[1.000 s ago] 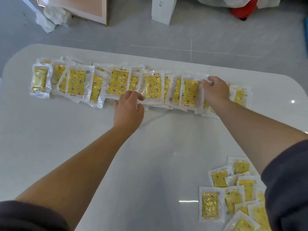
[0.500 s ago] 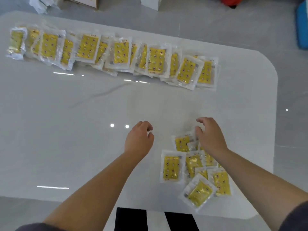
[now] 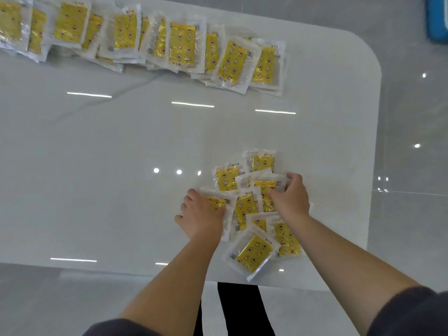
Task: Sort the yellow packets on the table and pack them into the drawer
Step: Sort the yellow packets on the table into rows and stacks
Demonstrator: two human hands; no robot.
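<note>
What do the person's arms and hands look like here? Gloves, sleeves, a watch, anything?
Both hands are bare: no gloves, rings or watch show on the left hand or the right hand. The forearms are uncovered too. Dark sleeves are pushed up near the elbows, one at the left sleeve and one at the right sleeve. The fabric looks plain, with no visible markings.

Bare forearms, dark grey sleeves [image 3: 412, 311] pushed up

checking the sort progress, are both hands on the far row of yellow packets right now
No, the left hand and right hand rest on the near pile of clear-wrapped yellow packets, apart from the far row.
</note>
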